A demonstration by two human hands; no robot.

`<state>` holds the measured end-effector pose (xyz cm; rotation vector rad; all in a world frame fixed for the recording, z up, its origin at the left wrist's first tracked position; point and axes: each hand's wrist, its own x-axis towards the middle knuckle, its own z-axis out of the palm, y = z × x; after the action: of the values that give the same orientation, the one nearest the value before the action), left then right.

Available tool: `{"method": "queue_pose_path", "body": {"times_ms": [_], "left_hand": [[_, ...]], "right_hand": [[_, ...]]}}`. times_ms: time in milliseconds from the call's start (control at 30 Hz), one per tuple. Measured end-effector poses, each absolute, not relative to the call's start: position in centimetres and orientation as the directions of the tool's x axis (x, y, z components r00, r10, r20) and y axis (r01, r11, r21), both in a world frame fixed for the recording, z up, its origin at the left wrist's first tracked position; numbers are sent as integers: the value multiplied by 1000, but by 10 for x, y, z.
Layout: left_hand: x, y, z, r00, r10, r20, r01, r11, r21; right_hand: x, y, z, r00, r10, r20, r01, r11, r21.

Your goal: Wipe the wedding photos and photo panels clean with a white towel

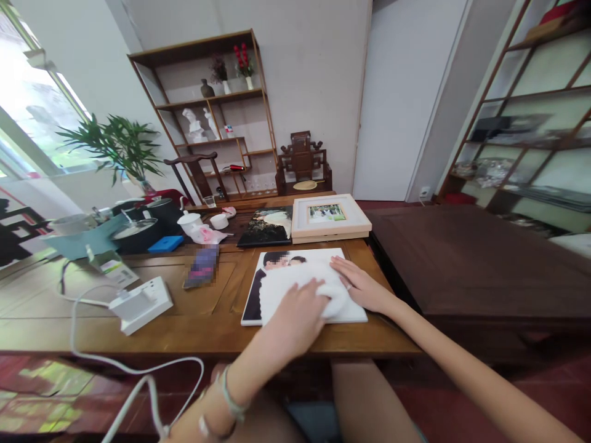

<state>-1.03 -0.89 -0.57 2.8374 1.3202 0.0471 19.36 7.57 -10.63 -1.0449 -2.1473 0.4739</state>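
A photo panel (253, 304) with a white ground and two people pictured on it lies flat on the wooden table in front of me. Over its middle a white cloth (281, 286) is spread and partly bunched, hiding much of the picture. My left hand (298, 317), with bangles on the wrist, has its fingers curled onto the cloth and grips it. At the panel's right side, my right hand (362, 286) rests flat with fingers stretched out, touching the panel and the cloth's edge. A ring shows on one finger.
Behind the panel lie a dark photo panel (265, 227) and a light wooden picture frame (364, 223). On the left stand a white power strip (145, 306) with cables, a blurred-out phone-like object (202, 266), a blue box (165, 244) and a black pot (164, 215).
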Motion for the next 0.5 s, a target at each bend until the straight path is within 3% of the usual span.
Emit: {"method": "queue_pose_path", "body": {"times_ms": [233, 500], "left_hand": [[-6, 77, -2, 638, 759, 126, 760, -648, 55], [29, 110, -9, 737, 666, 115, 648, -744, 162]], "right_hand": [[190, 73, -100, -455, 785, 420, 570, 619, -540], [190, 72, -95, -461, 771, 440, 563, 637, -526]]}}
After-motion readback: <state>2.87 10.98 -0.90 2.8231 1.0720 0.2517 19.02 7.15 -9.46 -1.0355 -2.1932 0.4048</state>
